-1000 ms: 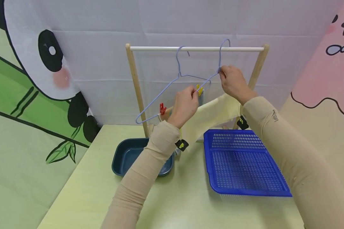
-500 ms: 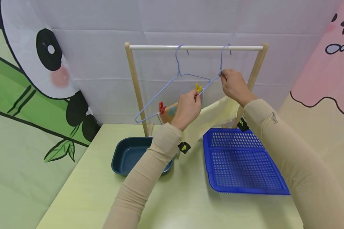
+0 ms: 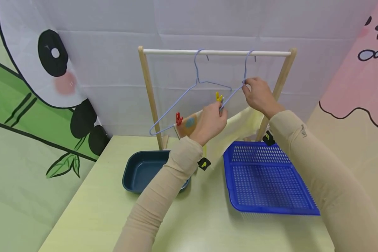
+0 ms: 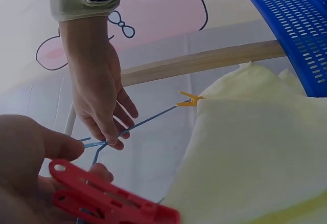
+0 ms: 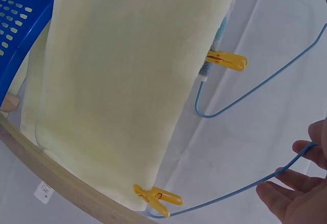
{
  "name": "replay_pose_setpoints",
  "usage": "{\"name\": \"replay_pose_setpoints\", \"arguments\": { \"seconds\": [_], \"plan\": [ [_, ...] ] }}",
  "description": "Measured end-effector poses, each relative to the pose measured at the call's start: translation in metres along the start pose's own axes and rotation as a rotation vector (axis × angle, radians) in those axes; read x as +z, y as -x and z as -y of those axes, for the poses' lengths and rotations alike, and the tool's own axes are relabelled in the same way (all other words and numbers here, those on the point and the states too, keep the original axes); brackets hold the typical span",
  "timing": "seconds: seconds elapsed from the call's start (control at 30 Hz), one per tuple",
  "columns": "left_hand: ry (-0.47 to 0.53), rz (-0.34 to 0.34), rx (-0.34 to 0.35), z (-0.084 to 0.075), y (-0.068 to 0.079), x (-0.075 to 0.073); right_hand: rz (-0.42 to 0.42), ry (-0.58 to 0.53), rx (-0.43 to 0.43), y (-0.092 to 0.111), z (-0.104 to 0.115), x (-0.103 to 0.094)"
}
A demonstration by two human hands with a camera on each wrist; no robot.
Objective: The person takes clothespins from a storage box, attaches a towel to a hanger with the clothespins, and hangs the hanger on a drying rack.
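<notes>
A pale yellow cloth (image 3: pixel 239 126) hangs from a blue wire hanger (image 3: pixel 246 67), whose hook is over the white rail (image 3: pixel 170 52). My left hand (image 3: pixel 209 122) pinches this hanger's left arm. My right hand (image 3: pixel 259 94) pinches it just below the hook. A red clothespin (image 4: pixel 107 198) sits at the cloth's near end in the left wrist view, and a yellow clothespin (image 5: pixel 156 198) clips the other end in the right wrist view. To the left, a second hanger (image 3: pixel 173 105) carries a patterned cloth (image 3: pixel 187 125), held by a red clothespin (image 3: pixel 178 119) and a yellow clothespin (image 3: pixel 219 97).
The rail rests on wooden posts (image 3: pixel 149 91) at the table's back. A dark teal basin (image 3: pixel 129 171) stands at left, partly behind my left forearm. A blue mesh basket (image 3: pixel 271 212) lies at right, under my right forearm. A white printed backdrop (image 3: pixel 113 63) hangs behind.
The right hanger's hook, first raised above the rail, has come down over it. Both hands have lowered and shifted slightly right, still pinching the hanger.
</notes>
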State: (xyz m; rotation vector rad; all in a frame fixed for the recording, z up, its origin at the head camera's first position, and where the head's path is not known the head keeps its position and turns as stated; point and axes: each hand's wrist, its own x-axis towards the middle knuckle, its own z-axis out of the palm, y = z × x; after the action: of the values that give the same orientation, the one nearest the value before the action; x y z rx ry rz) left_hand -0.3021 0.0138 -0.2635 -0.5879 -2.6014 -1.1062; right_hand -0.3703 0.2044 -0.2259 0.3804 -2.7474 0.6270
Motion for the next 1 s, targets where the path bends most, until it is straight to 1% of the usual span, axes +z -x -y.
{"name": "replay_pose_setpoints", "arguments": {
  "seconds": [0.17, 0.3, 0.4, 0.53, 0.67, 0.87, 0.93, 1.0],
  "plan": [
    [-0.071, 0.065, 0.019, -0.002, 0.006, -0.003, 0.032, 0.010, 0.024, 0.006, 0.001, -0.001],
    [-0.103, 0.115, -0.015, 0.000, 0.013, -0.010, 0.060, 0.014, 0.030, 0.012, 0.000, -0.003],
    [-0.117, 0.132, -0.034, 0.004, 0.020, -0.015, 0.084, 0.023, 0.016, 0.018, -0.003, -0.006],
    [-0.145, 0.104, -0.019, 0.016, 0.029, -0.019, 0.108, 0.042, 0.001, 0.029, -0.008, -0.007],
    [-0.163, 0.087, -0.016, 0.028, 0.043, -0.023, 0.119, 0.069, -0.015, 0.045, -0.009, -0.008],
    [-0.128, 0.121, -0.018, 0.051, 0.069, -0.029, 0.124, 0.120, -0.085, 0.075, -0.012, -0.002],
    [-0.108, 0.131, -0.028, 0.058, 0.078, -0.031, 0.133, 0.120, -0.087, 0.086, -0.013, 0.001],
    [-0.114, 0.139, -0.030, 0.063, 0.087, -0.033, 0.148, 0.113, -0.076, 0.096, -0.014, 0.004]
  ]
}}
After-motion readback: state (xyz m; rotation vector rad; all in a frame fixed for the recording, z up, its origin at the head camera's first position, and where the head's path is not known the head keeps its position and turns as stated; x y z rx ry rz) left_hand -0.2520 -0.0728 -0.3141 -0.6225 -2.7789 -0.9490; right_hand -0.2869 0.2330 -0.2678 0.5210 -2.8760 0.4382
